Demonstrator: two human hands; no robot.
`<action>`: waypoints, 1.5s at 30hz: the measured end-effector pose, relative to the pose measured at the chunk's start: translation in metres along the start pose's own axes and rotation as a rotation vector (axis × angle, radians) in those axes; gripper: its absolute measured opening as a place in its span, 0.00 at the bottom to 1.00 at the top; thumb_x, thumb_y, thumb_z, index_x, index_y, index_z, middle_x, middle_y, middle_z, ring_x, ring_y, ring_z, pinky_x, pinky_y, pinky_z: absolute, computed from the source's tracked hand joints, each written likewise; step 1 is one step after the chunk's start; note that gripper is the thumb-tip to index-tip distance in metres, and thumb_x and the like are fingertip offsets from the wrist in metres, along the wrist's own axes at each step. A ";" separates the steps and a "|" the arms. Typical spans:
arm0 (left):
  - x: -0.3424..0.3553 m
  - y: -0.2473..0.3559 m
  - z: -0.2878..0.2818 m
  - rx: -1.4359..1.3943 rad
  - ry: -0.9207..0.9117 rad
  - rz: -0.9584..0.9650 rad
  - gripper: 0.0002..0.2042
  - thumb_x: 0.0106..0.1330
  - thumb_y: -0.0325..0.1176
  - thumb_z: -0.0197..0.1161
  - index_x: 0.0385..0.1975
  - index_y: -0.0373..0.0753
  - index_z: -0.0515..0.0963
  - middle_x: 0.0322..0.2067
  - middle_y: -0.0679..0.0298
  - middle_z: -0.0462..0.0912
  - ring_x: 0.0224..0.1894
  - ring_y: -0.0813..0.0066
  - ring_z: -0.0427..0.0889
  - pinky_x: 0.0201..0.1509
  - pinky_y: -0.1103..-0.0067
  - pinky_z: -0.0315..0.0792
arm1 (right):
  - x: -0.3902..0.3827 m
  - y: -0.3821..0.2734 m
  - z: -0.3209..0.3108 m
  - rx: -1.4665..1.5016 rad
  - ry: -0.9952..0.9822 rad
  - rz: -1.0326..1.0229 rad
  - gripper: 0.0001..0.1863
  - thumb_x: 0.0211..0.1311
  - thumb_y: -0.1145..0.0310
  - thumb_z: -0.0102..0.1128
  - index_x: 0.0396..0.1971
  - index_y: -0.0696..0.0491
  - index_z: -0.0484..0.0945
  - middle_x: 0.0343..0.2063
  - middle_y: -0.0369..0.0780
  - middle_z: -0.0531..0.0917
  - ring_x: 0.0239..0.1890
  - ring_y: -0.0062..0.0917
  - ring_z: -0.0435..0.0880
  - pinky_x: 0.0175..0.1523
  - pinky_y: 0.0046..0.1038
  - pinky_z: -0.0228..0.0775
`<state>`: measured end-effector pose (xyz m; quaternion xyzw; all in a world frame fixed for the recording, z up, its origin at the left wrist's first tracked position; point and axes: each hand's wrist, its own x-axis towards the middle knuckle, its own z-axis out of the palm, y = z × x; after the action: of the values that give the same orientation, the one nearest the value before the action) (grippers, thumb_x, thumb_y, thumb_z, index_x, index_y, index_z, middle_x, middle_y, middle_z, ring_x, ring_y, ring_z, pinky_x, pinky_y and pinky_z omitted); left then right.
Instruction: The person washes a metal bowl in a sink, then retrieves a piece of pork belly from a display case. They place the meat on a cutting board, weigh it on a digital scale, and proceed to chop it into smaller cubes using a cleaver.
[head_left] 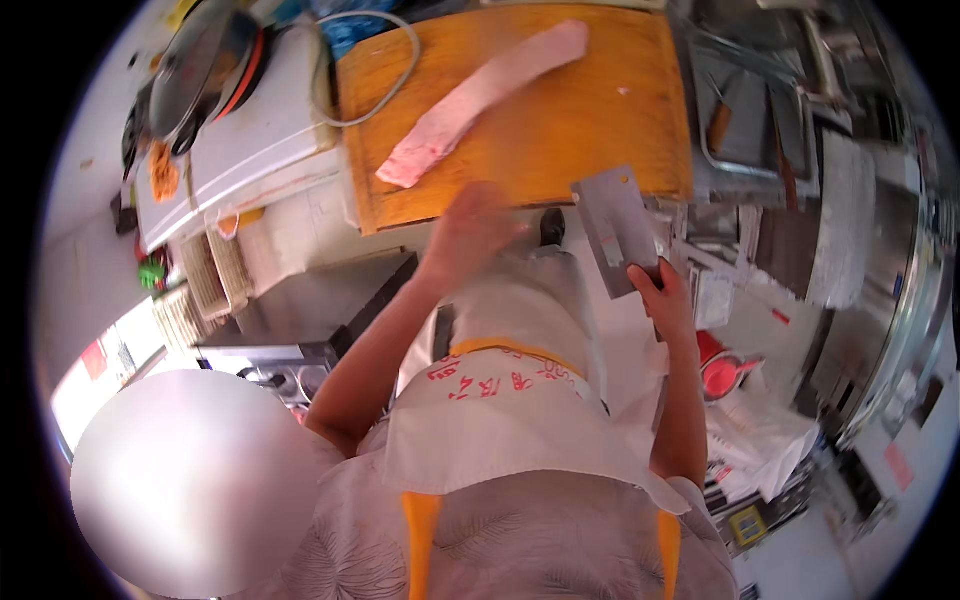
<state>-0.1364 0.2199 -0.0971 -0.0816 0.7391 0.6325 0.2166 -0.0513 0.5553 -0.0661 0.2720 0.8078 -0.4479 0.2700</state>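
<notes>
A long pale pink strip of raw meat (pixel 470 105) lies slantwise across the wooden cutting board (pixel 600 110). In my right hand (pixel 665 297) is a cleaver (pixel 615 225) with a broad grey blade, gripped by its handle. The blade points away from me, its far end at the board's near right edge. My left hand (pixel 470 235) hovers by the near edge of the board, apart from the meat. Motion smears its fingers, so their pose is unclear.
A small meat scrap (pixel 623 91) sits on the board's right side. Beyond the board's right edge is a metal tray (pixel 750 150) holding wooden-handled tools. A lidded pan (pixel 205 75) stands on the white counter (pixel 265 150) at left. A pale hose (pixel 412 60) loops over the board's left edge.
</notes>
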 end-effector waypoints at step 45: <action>-0.116 -0.342 -1.044 -0.562 1.816 0.450 0.10 0.62 0.34 0.77 0.35 0.39 0.83 0.33 0.63 0.85 0.37 0.75 0.82 0.44 0.77 0.75 | -0.082 -0.521 0.567 -0.999 -0.576 -0.431 0.18 0.66 0.59 0.72 0.37 0.61 0.83 0.28 0.46 0.87 0.29 0.31 0.83 0.34 0.37 0.76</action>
<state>-0.1245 -0.8750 -0.2454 -0.4435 0.4453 0.5089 -0.5883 -0.2395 -0.1896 0.0332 -0.1888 0.8514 -0.1153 0.4756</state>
